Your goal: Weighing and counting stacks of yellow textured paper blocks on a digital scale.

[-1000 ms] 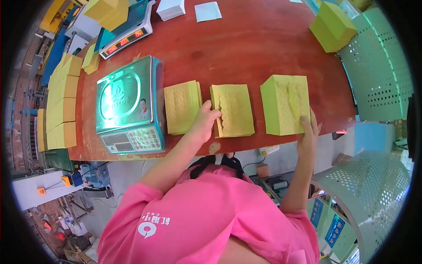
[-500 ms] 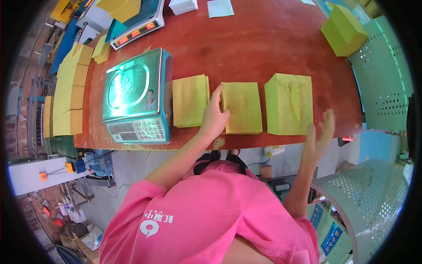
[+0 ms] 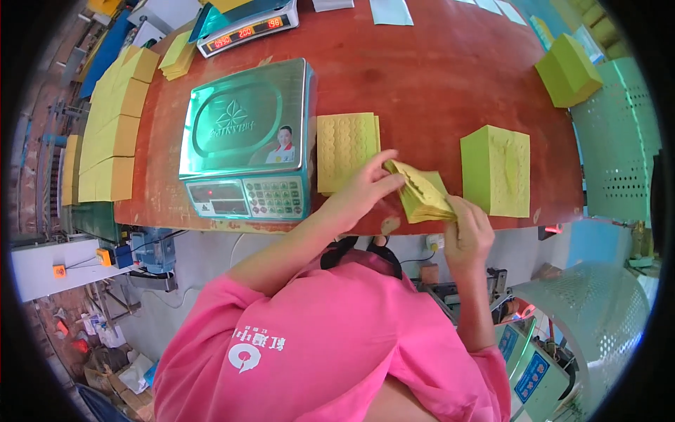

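Note:
Between both hands a stack of yellow paper sheets (image 3: pixel 424 193) is tilted and bent near the table's front edge. My left hand (image 3: pixel 369 186) pinches its left corner, fingers closed on the paper. At the opposite corner my right hand (image 3: pixel 467 232) grips the sheets between thumb and fingers. A flat yellow paper stack (image 3: pixel 344 151) with rows of embossed scallops lies just left of the held one. On the right stands a taller yellow paper block (image 3: pixel 496 172) with a ridge down its top. The digital scale (image 3: pixel 246 133) beside the flat stack has a bare metal pan.
A red-brown table (image 3: pixel 415 84) lies under everything. A second scale (image 3: pixel 249 32) with a lit red display stands at the back left. Rows of yellow paper blocks (image 3: pixel 116 133) line the left edge; another block (image 3: pixel 568 70) sits far right by a perforated green metal panel (image 3: pixel 615 133).
The middle stack, flat on the table before, is now lifted and tilted. My right hand has come in from the right and grips it. The view has shifted slightly.

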{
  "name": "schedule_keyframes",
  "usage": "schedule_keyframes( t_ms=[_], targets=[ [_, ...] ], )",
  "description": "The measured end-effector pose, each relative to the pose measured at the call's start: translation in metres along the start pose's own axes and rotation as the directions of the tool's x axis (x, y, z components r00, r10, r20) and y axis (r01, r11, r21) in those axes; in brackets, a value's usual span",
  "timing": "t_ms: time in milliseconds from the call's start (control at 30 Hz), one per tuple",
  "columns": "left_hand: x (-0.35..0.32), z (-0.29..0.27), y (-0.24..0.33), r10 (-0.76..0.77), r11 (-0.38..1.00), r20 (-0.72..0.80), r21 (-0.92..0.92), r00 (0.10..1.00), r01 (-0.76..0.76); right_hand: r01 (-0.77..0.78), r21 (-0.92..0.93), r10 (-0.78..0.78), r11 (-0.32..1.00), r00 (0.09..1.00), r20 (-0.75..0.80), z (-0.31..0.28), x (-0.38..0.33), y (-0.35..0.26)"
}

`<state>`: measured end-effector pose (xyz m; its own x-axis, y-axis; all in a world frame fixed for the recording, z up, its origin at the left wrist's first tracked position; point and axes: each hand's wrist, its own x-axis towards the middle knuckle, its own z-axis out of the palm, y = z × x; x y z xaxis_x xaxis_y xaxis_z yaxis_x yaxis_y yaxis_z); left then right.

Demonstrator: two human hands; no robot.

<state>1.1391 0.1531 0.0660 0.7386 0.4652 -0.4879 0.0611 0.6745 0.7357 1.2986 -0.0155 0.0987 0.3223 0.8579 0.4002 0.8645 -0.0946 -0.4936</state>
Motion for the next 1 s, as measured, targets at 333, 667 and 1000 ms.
schedule_keyframes(
  t_ms=[333, 667, 1000],
  targets=[
    [0.001, -0.05, -0.032, 0.718, -0.023, 0.043, 0.999, 0.694, -0.039, -0.023, -0.134, 0.042, 0.991, 0.989, 0.143, -0.018, 0.025, -0.018],
    [-0.012, -0.038, -0.058, 0.703, 0.123, 0.103, 0.957, 0.703, -0.263, -0.36, 0.295, 0.25, 0.885, 0.902, 0.352, -0.049, 0.071, -0.01],
    [-0.038, -0.048, -0.05, 0.235, 0.952, -0.39, -0.094, 0.89, -0.292, -0.377, 0.466, -0.207, 0.8, 0.556, 0.805, 0.06, 0.153, 0.022]
  ],
)
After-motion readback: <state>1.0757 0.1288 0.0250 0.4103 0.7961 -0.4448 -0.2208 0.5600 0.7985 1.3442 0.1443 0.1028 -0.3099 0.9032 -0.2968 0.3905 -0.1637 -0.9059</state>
